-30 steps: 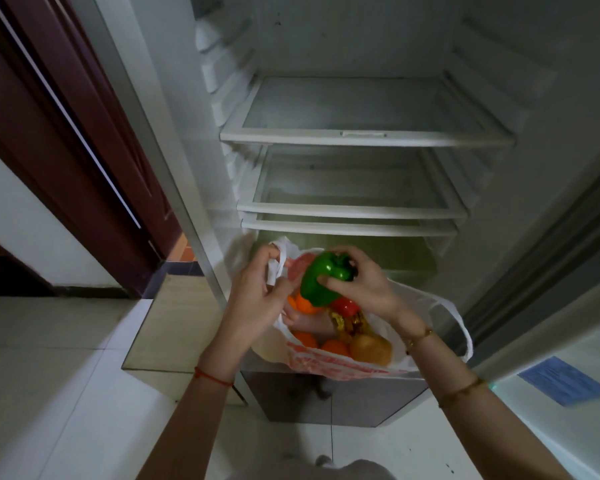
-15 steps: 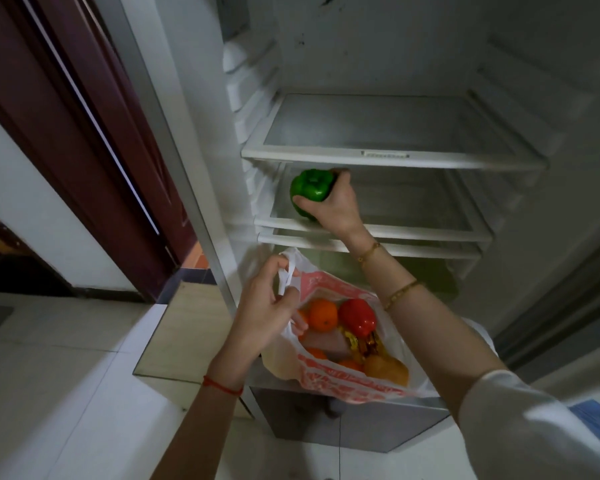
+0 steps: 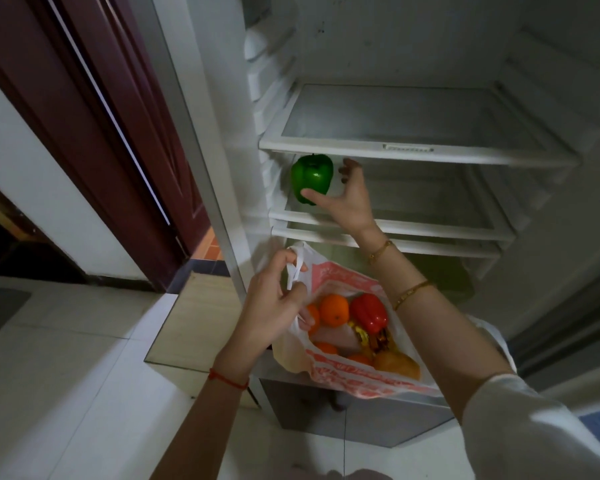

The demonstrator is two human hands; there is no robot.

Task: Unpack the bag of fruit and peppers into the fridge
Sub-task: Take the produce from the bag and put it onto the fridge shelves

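A green bell pepper (image 3: pixel 311 176) stands upright at the left end of the fridge's middle glass shelf (image 3: pixel 430 233). My right hand (image 3: pixel 349 202) is beside it with fingers spread; only the thumb touches the pepper's lower side. My left hand (image 3: pixel 272 306) grips the handle of a white and red plastic bag (image 3: pixel 343 374), held open in front of the fridge's lower part. Inside the bag lie a red pepper (image 3: pixel 369 311), several oranges (image 3: pixel 333 308), a brown fruit (image 3: pixel 397 365) and other produce, partly hidden.
The top glass shelf (image 3: pixel 465 155) sits just above the pepper. The fridge's grey side edge (image 3: pixel 187 133) runs along the left, with a dark red door (image 3: pixel 84 98) beyond it. A grey drawer front (image 3: pixel 343 410) lies below the bag, over pale floor tiles.
My right hand lifted the green pepper out of the bag, carried it up to the middle shelf and has loosened its fingers from it. My left hand kept hold of the bag handle.
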